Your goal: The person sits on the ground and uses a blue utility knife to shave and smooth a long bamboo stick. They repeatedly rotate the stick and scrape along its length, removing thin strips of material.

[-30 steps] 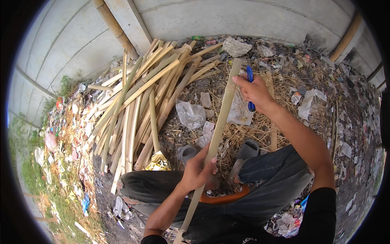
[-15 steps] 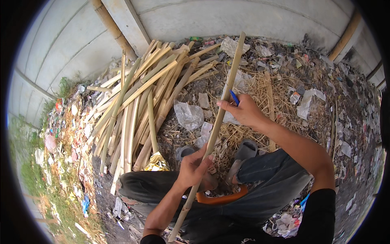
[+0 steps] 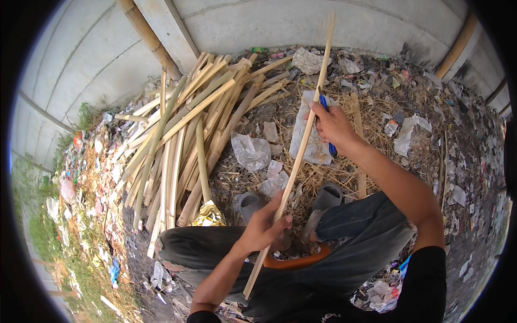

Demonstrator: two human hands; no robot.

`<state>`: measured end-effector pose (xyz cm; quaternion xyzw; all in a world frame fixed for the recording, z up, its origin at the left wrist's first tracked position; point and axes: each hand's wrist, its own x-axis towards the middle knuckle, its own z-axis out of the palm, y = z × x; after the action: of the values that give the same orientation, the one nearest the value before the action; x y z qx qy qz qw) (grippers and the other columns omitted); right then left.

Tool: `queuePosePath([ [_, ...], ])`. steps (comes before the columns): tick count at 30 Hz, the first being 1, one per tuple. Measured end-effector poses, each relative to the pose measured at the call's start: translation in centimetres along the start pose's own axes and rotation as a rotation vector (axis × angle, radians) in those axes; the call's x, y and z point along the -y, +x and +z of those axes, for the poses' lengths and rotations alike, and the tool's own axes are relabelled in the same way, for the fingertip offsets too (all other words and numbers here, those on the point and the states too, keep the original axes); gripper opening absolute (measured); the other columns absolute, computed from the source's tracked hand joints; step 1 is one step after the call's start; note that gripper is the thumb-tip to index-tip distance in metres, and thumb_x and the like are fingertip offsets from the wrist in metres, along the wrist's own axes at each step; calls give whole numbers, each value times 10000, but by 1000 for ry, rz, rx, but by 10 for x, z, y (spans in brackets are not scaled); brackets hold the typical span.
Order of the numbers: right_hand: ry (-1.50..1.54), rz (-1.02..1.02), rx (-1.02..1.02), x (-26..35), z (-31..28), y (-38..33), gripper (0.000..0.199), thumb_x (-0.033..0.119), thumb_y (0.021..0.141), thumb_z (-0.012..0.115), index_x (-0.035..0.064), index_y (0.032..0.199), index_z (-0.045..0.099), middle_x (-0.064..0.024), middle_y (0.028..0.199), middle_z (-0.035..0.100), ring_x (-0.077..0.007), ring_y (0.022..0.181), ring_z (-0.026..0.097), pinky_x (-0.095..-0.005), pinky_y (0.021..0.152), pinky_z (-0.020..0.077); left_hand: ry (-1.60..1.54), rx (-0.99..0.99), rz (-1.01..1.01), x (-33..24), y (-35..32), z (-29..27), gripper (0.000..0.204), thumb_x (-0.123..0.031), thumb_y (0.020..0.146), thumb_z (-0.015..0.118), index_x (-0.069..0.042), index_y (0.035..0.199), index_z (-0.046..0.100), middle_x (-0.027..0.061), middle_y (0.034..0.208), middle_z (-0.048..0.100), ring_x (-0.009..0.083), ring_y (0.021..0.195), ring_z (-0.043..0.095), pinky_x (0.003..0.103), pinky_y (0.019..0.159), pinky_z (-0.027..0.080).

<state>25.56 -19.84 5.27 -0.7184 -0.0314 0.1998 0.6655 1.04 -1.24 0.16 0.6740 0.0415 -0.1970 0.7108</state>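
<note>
A long split bamboo strip (image 3: 295, 168) slants upward in front of me, from my lap toward the wall. My left hand (image 3: 262, 230) is wrapped round its lower part. Higher up, my right hand (image 3: 336, 130) grips a blue utility knife (image 3: 323, 101), whose dark blade lies against the strip's edge; the right thumb reaches the strip. The strip's narrow, pale side is turned up, and its far end looks frayed. Most of the knife's handle is hidden by the fingers.
A heap of split bamboo (image 3: 188, 124) lies to the left. Plastic litter, a clear plastic bag (image 3: 251, 153) and dry straw (image 3: 344, 116) cover the ground. A concrete wall (image 3: 258, 24) with bamboo posts stands ahead. I sit low on an orange seat (image 3: 299, 260), knees bent.
The strip has turned from its broad face to its narrow side and moved farther away. My right hand has swung the blue knife so its blade meets the strip.
</note>
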Motion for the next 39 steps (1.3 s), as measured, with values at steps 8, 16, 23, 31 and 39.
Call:
queuePosePath([
  [8,117,-191,-190,37,-59,17,471,436,1049,622,-27,1073,706,110,563,325,-37,446,276,-270,429,236,-91,-14,168,3,1,2,620,-116,1043,634,63,1572,364,94,1285,633,122,1141,563,295,1003,456],
  [16,-459,-274,249,1,12,-47,532,525,960,719,-2,887,697,-10,613,533,-171,539,507,-389,528,393,-247,-65,96,-12,-2,-9,566,-230,1079,586,0,1568,416,0,865,603,43,643,503,205,568,410],
  [23,-628,-450,315,8,19,-65,364,360,1080,532,9,1156,593,-195,742,655,-418,717,684,-494,641,480,-105,-272,235,-2,1,-6,535,-261,1095,557,4,1546,444,-30,698,509,34,493,412,199,438,334],
  [31,-836,-589,111,27,-11,-35,389,349,1102,520,-3,974,626,-141,609,513,-285,513,488,-423,536,390,-52,-317,160,6,-1,-7,533,-185,1051,653,41,1507,495,-25,1029,641,46,907,535,217,807,470],
  [39,-929,-609,24,11,6,-52,415,393,1065,580,11,925,663,-180,597,577,-394,514,556,-481,507,418,-17,-327,227,4,5,-4,507,-163,1067,615,27,1516,480,-55,763,538,17,603,447,201,532,362],
])
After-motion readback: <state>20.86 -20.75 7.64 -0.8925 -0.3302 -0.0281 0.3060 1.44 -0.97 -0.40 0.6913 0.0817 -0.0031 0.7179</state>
